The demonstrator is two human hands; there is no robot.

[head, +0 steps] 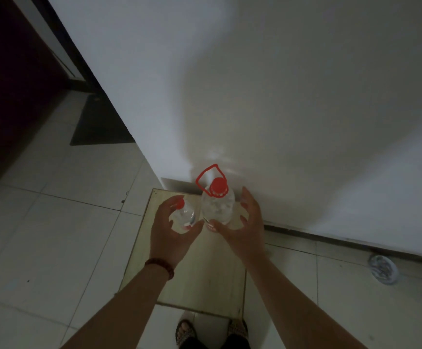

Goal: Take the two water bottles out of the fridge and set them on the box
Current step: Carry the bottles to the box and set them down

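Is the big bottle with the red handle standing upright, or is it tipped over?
Upright: the big bottle stands on the box, its red cap facing up toward the camera.

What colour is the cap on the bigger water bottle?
The cap is bright red; the head view shows it plainly from above.

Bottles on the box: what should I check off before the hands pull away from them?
1. The large bottle stands upright on the box: ok.
2. The small bottle stands upright on it: ok.
3. Both sit inside the box's edges: ok.
4. The right hand has its fingers off the large bottle: ok; thumb contact: cannot tell.
5. The left hand is clear of the small bottle: cannot tell.
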